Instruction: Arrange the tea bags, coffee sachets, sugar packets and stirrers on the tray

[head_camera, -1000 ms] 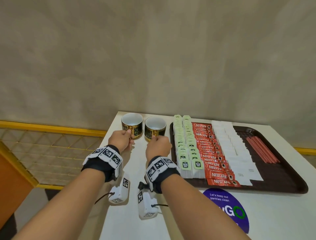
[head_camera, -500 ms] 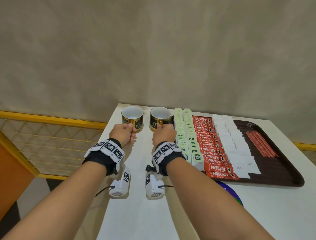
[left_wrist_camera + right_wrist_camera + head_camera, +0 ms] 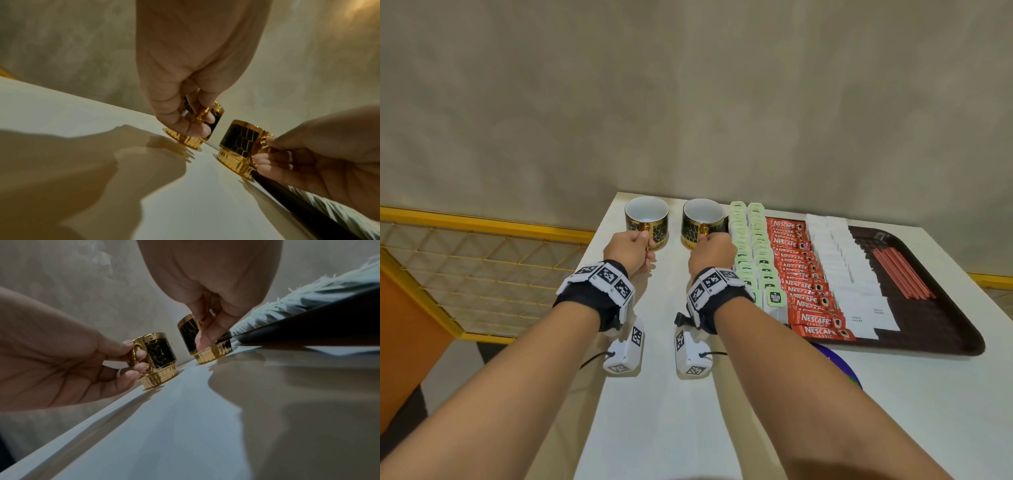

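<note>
Left hand (image 3: 629,247) pinches left cup (image 3: 647,219) handle; right hand (image 3: 711,253) pinches right cup (image 3: 702,221) handle; both cups stand on tabletop (image 3: 671,394) beside tray (image 3: 941,329).

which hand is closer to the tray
Right. The right hand holds a cup handle beside the tray's left edge; the left hand holds the other cup, farther left.

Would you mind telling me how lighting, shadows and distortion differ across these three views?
Head view: evenly lit and sharp, table edges splayed by the wide angle. Left wrist view: warm cast, the left hand close and soft, big shadows on the table. Right wrist view: dimmer, bluish, cups' gold gleaming.
</note>
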Available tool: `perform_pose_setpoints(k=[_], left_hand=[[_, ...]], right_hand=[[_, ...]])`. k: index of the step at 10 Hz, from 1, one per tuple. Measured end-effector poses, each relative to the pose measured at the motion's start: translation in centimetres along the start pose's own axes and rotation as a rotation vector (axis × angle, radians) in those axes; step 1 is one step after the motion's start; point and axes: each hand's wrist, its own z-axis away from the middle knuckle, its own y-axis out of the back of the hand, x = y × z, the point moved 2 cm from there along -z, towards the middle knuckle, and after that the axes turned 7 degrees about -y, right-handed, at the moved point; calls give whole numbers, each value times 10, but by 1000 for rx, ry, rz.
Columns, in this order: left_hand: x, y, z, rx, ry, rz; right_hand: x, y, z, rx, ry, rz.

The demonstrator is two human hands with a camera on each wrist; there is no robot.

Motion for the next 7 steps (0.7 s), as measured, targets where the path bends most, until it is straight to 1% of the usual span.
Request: perform_pose_setpoints(k=[2,3,5,6,7], left_hand=[[4,2,2,5,12,-19],[9,2,5,24,30,-44],[13,2,6,34,18,-120],[7,4,-2,58,-19,-272],[2,13,-8,121,-47,-323]], right_hand=[[-1,2,0,-20,-10,-20],[-2,3,0,-57,-1,-1],[1,9,5,-116,33,25],[3,11,6,-128,69,30],[1,24,4,-102,98,18]])
